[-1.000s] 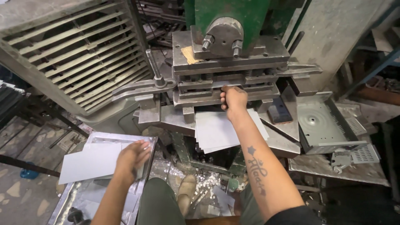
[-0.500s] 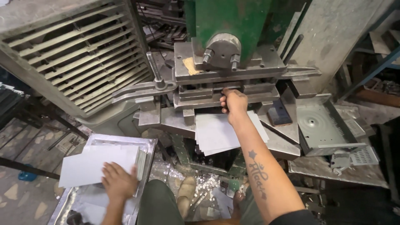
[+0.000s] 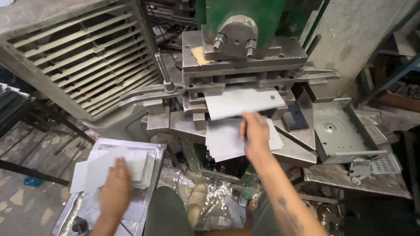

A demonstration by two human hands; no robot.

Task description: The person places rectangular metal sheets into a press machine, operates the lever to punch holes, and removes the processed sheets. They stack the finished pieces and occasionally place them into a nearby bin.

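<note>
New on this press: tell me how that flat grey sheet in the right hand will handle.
The grey sheet, held at one edge by the right hand, stays flat, so probably stiff metal. It looks thin, likely light. Its smooth face may slip.

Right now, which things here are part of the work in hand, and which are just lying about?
In use:
- right hand on the sheet at the press
- green press
- stack of sheets below it
- left hand on the tray's sheets

Lying about:
- louvred panel
- perforated metal housing
- dark flat block
- floor scraps
</note>
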